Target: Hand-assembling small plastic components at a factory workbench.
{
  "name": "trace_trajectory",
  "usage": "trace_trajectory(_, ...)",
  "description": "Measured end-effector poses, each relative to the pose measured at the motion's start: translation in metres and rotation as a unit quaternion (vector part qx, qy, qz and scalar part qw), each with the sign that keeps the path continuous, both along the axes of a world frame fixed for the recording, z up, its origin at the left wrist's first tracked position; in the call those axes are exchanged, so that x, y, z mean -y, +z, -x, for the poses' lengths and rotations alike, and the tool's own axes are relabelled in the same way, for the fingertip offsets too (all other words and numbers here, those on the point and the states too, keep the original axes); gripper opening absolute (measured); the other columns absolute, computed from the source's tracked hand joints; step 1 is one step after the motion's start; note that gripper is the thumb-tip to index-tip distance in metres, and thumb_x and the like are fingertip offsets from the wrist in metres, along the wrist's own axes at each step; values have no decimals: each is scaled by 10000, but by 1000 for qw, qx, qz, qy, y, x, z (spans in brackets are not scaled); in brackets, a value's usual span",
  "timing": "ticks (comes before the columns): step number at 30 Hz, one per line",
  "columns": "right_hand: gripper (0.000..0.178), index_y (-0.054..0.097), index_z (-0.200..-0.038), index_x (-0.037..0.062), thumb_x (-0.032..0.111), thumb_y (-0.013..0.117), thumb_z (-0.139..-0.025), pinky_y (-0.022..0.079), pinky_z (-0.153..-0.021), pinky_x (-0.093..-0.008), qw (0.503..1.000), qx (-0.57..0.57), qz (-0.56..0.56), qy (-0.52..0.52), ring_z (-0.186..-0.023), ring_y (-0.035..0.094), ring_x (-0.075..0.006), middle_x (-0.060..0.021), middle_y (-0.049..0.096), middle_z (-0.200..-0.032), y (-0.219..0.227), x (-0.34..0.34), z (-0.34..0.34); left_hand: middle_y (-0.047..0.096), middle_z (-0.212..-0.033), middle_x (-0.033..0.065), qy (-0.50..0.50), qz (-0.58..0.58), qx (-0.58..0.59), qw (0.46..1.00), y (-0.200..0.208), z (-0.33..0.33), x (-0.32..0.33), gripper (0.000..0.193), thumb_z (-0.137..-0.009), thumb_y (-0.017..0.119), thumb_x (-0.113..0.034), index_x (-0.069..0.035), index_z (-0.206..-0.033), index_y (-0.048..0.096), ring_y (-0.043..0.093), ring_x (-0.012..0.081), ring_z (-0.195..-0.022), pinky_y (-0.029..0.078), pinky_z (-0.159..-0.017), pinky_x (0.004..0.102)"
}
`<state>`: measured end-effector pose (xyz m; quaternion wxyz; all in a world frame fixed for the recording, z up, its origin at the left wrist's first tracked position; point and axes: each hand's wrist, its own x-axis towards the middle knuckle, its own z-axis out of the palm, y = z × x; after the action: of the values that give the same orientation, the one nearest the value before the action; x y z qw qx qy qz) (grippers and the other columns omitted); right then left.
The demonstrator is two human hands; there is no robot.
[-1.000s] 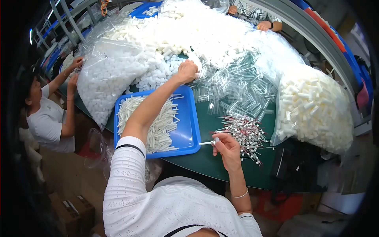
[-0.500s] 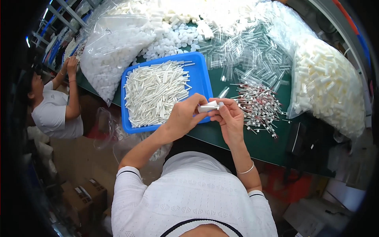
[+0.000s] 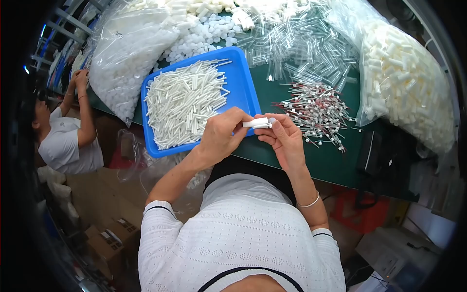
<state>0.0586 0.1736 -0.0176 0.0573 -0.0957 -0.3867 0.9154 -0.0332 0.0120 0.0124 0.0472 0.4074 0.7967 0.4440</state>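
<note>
Just past the tray's near right corner, my two hands meet at a small white cylindrical piece (image 3: 258,122). My left hand (image 3: 221,131) pinches its left end between thumb and fingers. The fingers of my right hand (image 3: 286,138) are closed round the other end, where a translucent cap-like bit shows; whether it is joined to the piece I cannot tell. Beside my left hand lies a blue tray (image 3: 245,82) heaped with thin white sticks (image 3: 182,104). Behind my right hand is a pile of small white-headed parts with thin red and pale stems (image 3: 318,114).
Clear tubes (image 3: 296,46) lie loose at the back of the green table (image 3: 321,163). Whitish round caps (image 3: 209,34) are heaped behind the tray. Plastic bags of white pieces stand left (image 3: 116,68) and right (image 3: 406,78). A person (image 3: 73,131) works at the far left.
The view has shifted slightly, so the table appears higher. The white piece now lies more level between my hands, and its left end shows more. Both hands keep their hold.
</note>
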Motion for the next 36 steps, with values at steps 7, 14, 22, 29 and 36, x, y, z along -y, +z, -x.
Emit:
trace_trajectory(7,230,568,-1083,-34,4,635,-866,538,-794,-242,986,-38,-161,-18,-914,652,-157,-123,651,-1043,-12,-7,-7,635,-824,92,-16,31,75,997,7,-9,-3,200,-793,636,33,5,-990,614,627,153,-693,497,-613,272)
trace_trajectory(14,340,613,-967,32,44,752,-658,467,-813,-399,685,-175,-691,-152,-910,589,-315,-113,627,-923,7,-14,-7,633,-915,127,-15,-68,254,965,-19,-30,-13,352,-859,632,-62,-3,-1170,477,647,212,-753,496,-650,306)
trace_trajectory(22,252,636,-959,16,7,732,-727,473,-713,-317,756,6,-615,-225,-798,601,-242,-104,637,-879,17,-73,-54,573,-1032,67,-88,36,-195,976,-66,-66,-32,386,-681,755,-127,-89,-1046,636,532,239,-871,435,-727,357)
trace_trajectory(29,313,653,-1039,29,-5,717,-735,457,-746,-280,801,-34,-594,-69,-839,582,-185,-75,652,-945,22,-53,-65,644,-909,89,-60,-71,287,953,-13,-59,-23,254,-859,621,-25,-8,-1107,573,621,172,-874,504,-753,281)
trace_trajectory(36,324,669,-1033,102,52,731,-719,443,-684,-343,741,-96,-663,-43,-709,584,-234,-66,628,-759,34,-44,-51,565,-925,12,-145,-69,435,886,-6,-37,-8,330,-913,556,-33,-1,-1239,520,526,67,-768,453,-689,220)
